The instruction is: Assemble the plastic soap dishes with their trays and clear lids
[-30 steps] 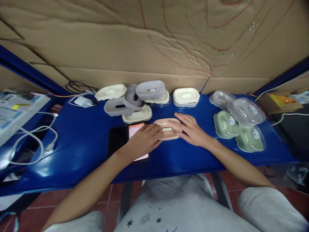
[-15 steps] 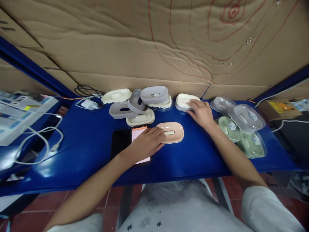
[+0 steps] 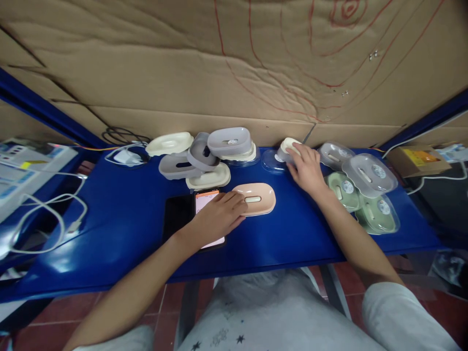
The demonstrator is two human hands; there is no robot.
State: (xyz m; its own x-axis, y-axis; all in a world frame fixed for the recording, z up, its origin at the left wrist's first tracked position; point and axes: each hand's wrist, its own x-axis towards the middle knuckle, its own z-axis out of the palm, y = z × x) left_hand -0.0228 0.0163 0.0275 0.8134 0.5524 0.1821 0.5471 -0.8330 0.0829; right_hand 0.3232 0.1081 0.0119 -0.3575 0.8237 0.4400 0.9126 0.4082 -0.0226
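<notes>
My left hand (image 3: 221, 214) lies over a lit phone (image 3: 205, 199), its curled fingers gripping the left end of a peach soap dish (image 3: 265, 199) with a pale bar in its middle. At the back, my right hand (image 3: 306, 168) grips a grey soap dish (image 3: 283, 154) with a cream insert (image 3: 290, 143), tilted up at one end. Beside and below it a clear plastic cover (image 3: 271, 162) shows on the table. My right thumb is on the near side, with the fingers over the top.
Grey dishes (image 3: 179, 166) and cream dishes (image 3: 170, 144) are heaped at the back left. Grey dishes (image 3: 369, 173) and green dishes (image 3: 380, 214) in clear covers sit on the right. A dark phone-like slab (image 3: 177, 217), cables (image 3: 54, 209) and a charger (image 3: 127, 157) lie leftward.
My right hand has tipped the grey dish with its cream insert up toward the right, and the clear cover now shows beside it. My left hand stays on the peach dish.
</notes>
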